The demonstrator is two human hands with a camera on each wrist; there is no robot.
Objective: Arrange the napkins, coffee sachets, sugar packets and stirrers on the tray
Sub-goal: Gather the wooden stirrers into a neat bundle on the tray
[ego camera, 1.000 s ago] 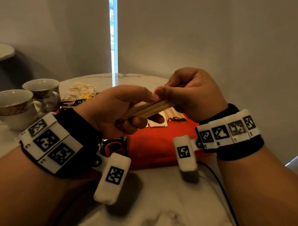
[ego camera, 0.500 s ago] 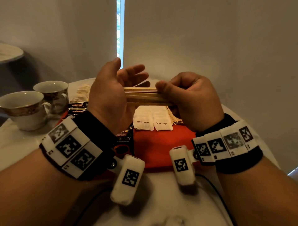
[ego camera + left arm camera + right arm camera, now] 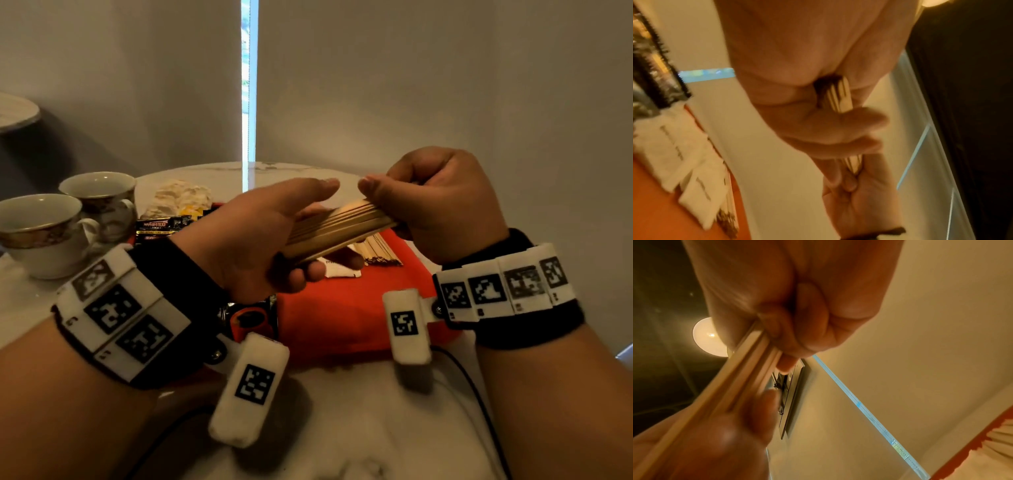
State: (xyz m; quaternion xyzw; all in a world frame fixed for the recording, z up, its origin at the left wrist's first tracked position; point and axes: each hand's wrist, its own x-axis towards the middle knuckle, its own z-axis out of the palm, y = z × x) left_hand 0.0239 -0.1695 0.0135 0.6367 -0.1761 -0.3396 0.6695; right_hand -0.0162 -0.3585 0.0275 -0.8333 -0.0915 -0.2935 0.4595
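Note:
A bundle of wooden stirrers (image 3: 337,226) hangs above the red tray (image 3: 342,318), tilted down to the left. My left hand (image 3: 274,240) holds its left end, fingers curled underneath and thumb laid along the top. My right hand (image 3: 431,205) grips the right end in a fist. In the left wrist view the stirrers (image 3: 840,97) run from my left hand (image 3: 838,129) to my right hand (image 3: 859,203). In the right wrist view my right hand (image 3: 797,321) grips the bundle (image 3: 731,386). White sugar packets (image 3: 674,146) and more stirrers (image 3: 380,253) lie on the tray.
Two teacups (image 3: 37,233) (image 3: 102,195) stand at the left on the marble table (image 3: 342,411). Crumpled napkins (image 3: 181,198) and black coffee sachets (image 3: 164,226) lie behind my left wrist. Another sachet (image 3: 250,315) sits at the tray's near left corner.
Half a second ago my left palm was flat against the end of the level bundle. It now holds the bundle from below, and the bundle tilts down to the left.

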